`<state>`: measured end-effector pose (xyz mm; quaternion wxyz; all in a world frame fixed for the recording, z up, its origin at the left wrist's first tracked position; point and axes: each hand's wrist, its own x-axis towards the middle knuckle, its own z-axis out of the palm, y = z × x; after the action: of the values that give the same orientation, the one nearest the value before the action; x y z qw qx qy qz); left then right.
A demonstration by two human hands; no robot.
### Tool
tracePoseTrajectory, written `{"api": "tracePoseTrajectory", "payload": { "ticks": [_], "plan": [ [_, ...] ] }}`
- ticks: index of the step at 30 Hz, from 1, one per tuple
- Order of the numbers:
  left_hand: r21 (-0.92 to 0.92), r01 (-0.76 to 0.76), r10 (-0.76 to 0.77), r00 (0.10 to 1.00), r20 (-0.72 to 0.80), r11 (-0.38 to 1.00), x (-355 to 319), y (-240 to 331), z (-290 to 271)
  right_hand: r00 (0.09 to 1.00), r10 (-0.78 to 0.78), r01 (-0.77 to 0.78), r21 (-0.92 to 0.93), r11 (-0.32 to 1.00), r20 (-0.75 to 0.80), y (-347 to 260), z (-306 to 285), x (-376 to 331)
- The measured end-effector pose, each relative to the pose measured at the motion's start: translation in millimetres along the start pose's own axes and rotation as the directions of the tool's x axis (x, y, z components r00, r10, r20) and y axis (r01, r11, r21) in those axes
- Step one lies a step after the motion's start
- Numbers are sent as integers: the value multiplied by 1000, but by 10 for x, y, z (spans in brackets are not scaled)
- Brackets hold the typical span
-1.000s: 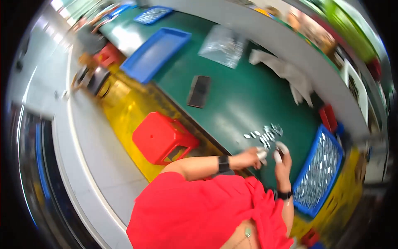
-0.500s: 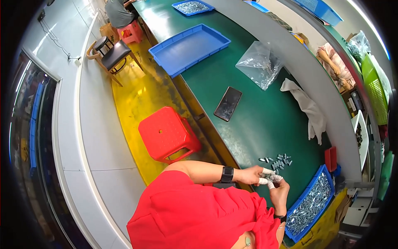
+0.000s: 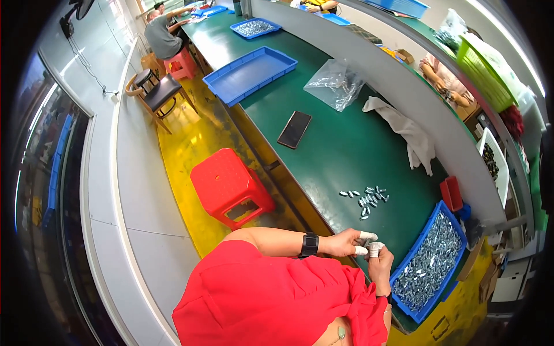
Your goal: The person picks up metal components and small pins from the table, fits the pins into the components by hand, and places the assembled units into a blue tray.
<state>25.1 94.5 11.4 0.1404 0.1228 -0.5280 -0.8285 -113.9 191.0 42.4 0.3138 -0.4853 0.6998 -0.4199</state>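
Observation:
My left hand (image 3: 345, 243) and my right hand (image 3: 380, 267) meet over the near edge of the green table. White wrapping covers several fingertips on both. The fingers are pinched together, and what sits between them is too small and hidden to make out. Just beyond them, a loose cluster of small shiny metal pieces (image 3: 369, 199) lies on the tabletop. Right of my right hand stands a blue tray (image 3: 405, 309) heaped with many similar metal pieces.
The green table (image 3: 323, 173) carries a dark phone (image 3: 295, 130), a clear plastic bag (image 3: 336, 85), a whitish cloth (image 3: 407, 134), a blue tray (image 3: 248, 76) and a red bin (image 3: 451, 193). A red stool (image 3: 222, 173) stands left. Other people sit farther off.
The view has shifted, so the table and trays appear moved up and left in the picture. My hands stay pinched together, and the near loose pieces now show more fully.

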Motion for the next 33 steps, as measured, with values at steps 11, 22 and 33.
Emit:
{"api": "tracePoseTrajectory", "payload": {
  "ticks": [11,22,33],
  "plan": [
    [-17,161,-161,986,-49,987,139,29,220,966,98,-35,254,967,-238,157,-133,-266],
    [-140,422,-445,859,-253,896,231,155,-991,616,-148,-471,-512,718,-773,873,-831,-14],
    [-106,426,-438,883,-167,899,330,375,-1334,898,315,-394,-242,887,-307,553,541,970]
  ]
}}
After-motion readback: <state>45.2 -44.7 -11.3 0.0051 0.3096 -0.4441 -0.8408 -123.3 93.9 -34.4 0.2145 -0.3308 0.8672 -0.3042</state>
